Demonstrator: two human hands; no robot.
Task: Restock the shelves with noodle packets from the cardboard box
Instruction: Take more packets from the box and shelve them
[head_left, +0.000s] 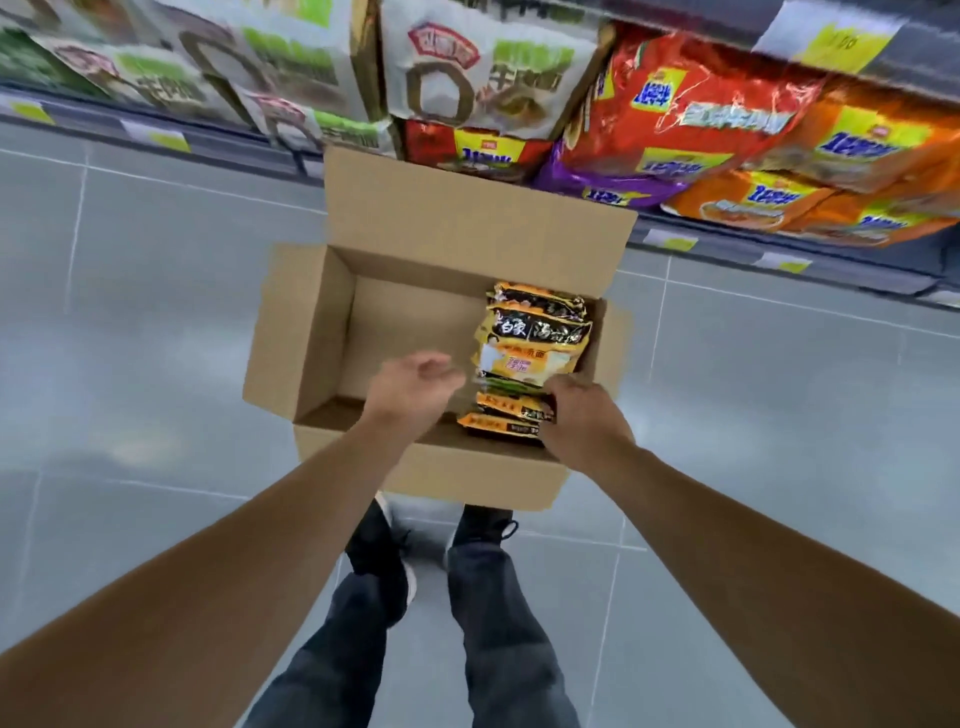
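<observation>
An open cardboard box stands on the floor in front of my feet. Several yellow-and-black noodle packets are stacked in its right half; the left half shows bare cardboard. My left hand hovers over the box just left of the packets, fingers loosely spread and holding nothing. My right hand reaches to the near right side of the stack, fingers against the lower packets; the fingertips are hidden behind them.
Shelves run along the far side, packed with white-and-green noodle bags at left and red, orange and purple bags at right. Grey tiled floor surrounds the box. My black shoes stand right behind it.
</observation>
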